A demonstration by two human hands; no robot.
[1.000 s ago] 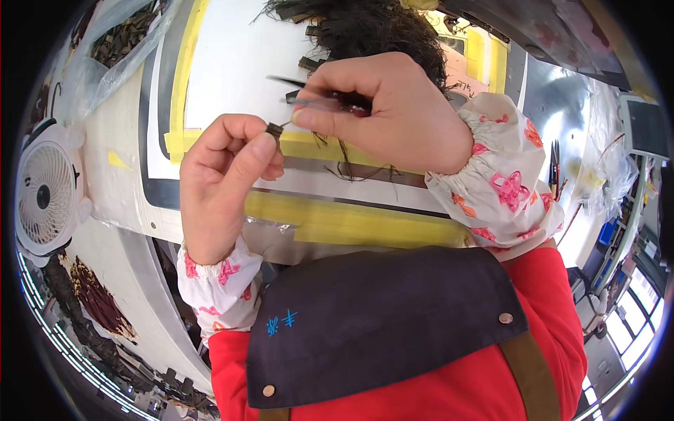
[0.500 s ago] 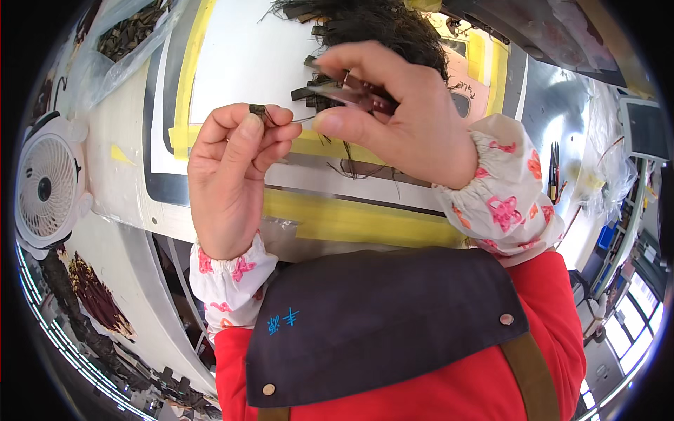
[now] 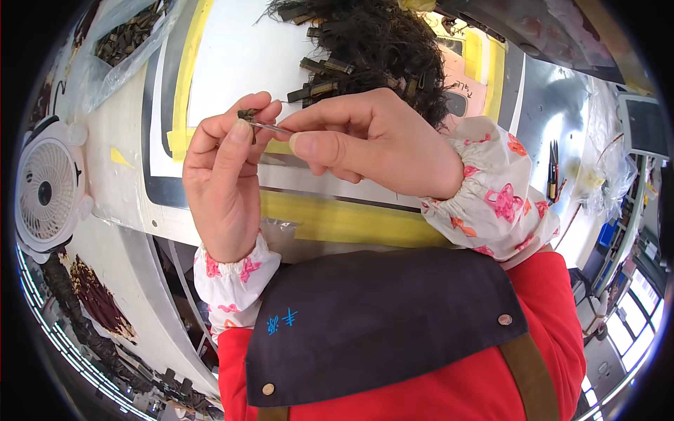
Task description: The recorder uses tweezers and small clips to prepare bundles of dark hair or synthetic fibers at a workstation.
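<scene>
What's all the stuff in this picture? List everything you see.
Clip: one, small and dark, pinched in left fingertips.
Thin strand: one, pale, running between the two hands.
Hair pile: one, dark and curly, with dark clips in it, top of the white board.
White board: one, edged with yellow tape, on the table.
Fan: one, white, far left.
Plastic bag: one, clear, holding dark pieces, top left.
Pliers: one pair, dark, right side of the table.
Apron: one, dark, over red clothing.
Sleeve covers: two, white with pink flowers.
Left hand: holds the clip.
Right hand: pinches the strand.
</scene>
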